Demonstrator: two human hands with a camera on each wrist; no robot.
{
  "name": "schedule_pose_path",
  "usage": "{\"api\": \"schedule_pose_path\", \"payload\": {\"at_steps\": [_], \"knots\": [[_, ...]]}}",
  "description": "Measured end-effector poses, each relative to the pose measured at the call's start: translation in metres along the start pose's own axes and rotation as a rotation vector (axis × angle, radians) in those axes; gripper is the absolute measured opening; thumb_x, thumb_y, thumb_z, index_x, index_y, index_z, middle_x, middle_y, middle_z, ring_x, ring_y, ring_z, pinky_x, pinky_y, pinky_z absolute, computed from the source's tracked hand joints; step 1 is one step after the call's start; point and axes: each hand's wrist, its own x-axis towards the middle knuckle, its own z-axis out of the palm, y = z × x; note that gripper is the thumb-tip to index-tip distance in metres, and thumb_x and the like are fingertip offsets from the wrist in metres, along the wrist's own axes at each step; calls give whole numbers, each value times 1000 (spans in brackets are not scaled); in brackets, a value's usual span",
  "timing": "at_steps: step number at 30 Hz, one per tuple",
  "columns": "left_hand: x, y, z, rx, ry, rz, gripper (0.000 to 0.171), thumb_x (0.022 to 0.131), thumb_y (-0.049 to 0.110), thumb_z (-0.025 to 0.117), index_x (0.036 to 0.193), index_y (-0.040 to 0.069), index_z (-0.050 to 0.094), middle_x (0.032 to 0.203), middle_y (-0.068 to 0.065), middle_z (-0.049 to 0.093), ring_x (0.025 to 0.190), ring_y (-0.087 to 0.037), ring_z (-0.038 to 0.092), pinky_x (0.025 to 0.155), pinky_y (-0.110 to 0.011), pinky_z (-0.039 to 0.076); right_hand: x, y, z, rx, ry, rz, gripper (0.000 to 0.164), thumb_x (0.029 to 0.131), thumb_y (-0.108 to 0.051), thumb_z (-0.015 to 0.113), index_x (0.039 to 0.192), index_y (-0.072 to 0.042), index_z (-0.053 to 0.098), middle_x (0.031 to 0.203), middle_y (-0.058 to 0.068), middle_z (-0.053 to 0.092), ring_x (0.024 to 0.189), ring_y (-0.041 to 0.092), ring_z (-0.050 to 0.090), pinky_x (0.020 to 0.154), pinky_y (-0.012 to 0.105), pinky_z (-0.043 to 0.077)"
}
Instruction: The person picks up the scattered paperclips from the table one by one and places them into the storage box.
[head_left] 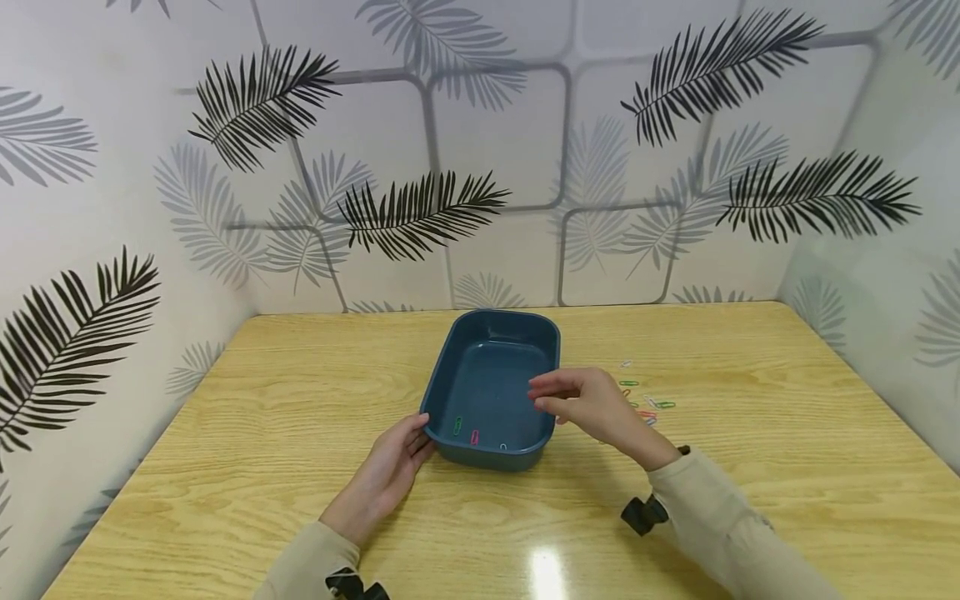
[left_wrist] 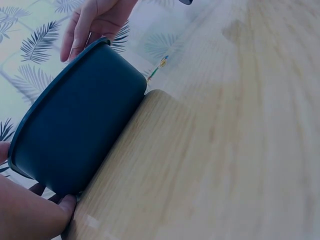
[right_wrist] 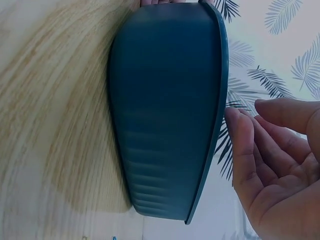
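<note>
A dark blue rectangular plastic tub (head_left: 491,458) stands on the table. My left hand (head_left: 390,467) grips its near left corner, thumb at the rim and fingers against the outside wall. Inside, near the front, lie a green paper clip (head_left: 457,426), a pink paper clip (head_left: 475,437) and a white paper clip (head_left: 503,447). Above the right rim hovers my right hand (head_left: 588,407); in the right wrist view its thumb (right_wrist: 285,112) and index finger are apart, and nothing shows between them. Several loose paper clips (head_left: 665,405) lie right of the tub, partly behind that hand.
The wood-grain table (head_left: 300,375) extends to both sides of the tub. A leaf-patterned wall (head_left: 495,150) rises behind it. Each wrist wears a black strap-on camera, such as the right camera (head_left: 643,515).
</note>
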Motion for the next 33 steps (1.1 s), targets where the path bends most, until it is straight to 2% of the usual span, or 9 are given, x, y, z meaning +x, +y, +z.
{"api": "schedule_pose_path", "payload": {"at_steps": [3, 9, 16, 20, 23, 29, 33], "knots": [[0, -1, -1, -2, 1, 1, 50, 100, 12, 46, 142, -11, 32, 147, -26, 34, 135, -29, 31, 112, -39, 25, 0, -2, -3, -14, 6, -21, 27, 91, -6, 65, 116, 4, 67, 105, 14, 70, 91, 25, 67, 69, 40, 56], [2, -1, -1, -17, 11, -7, 50, 99, 11, 46, 142, -11, 33, 146, -26, 35, 134, -29, 33, 112, -40, 27, 0, -2, -13, -25, 22, 6, 27, 92, -8, 65, 116, 3, 67, 107, 15, 69, 93, 25, 66, 74, 49, 55], [1, 0, 0, -23, 9, -6, 50, 99, 11, 46, 142, -12, 32, 146, -27, 35, 135, -29, 32, 112, -40, 26, 7, -4, -35, -77, 73, 37, 27, 93, -10, 64, 117, 4, 66, 100, 15, 70, 82, 23, 64, 63, 34, 55], [0, 0, 1, -18, -4, 2, 51, 100, 10, 45, 143, -13, 30, 148, -28, 31, 137, -30, 28, 113, -40, 24, 15, -1, -48, -90, 92, 45, 30, 94, -10, 64, 119, 6, 64, 105, 17, 68, 88, 27, 65, 65, 31, 56], [-1, 1, 1, -14, -5, 3, 51, 100, 11, 44, 143, -13, 29, 147, -28, 31, 136, -30, 28, 113, -40, 24, 17, 8, -58, -139, 98, 60, 32, 94, -11, 64, 120, 6, 62, 109, 19, 67, 94, 31, 65, 69, 32, 56], [0, 1, 1, -14, 1, 3, 50, 100, 10, 44, 142, -13, 31, 147, -28, 33, 135, -29, 30, 112, -39, 25, 13, 35, -86, -253, 93, 106, 36, 95, -11, 62, 123, 10, 58, 110, 24, 64, 94, 37, 63, 77, 45, 55], [0, 0, 1, -20, -23, 11, 51, 100, 10, 43, 143, -13, 29, 149, -28, 29, 138, -30, 26, 113, -40, 23, 9, 55, -104, -336, 32, 162, 38, 93, -10, 63, 122, 14, 57, 109, 26, 64, 93, 38, 63, 77, 45, 55]]}}
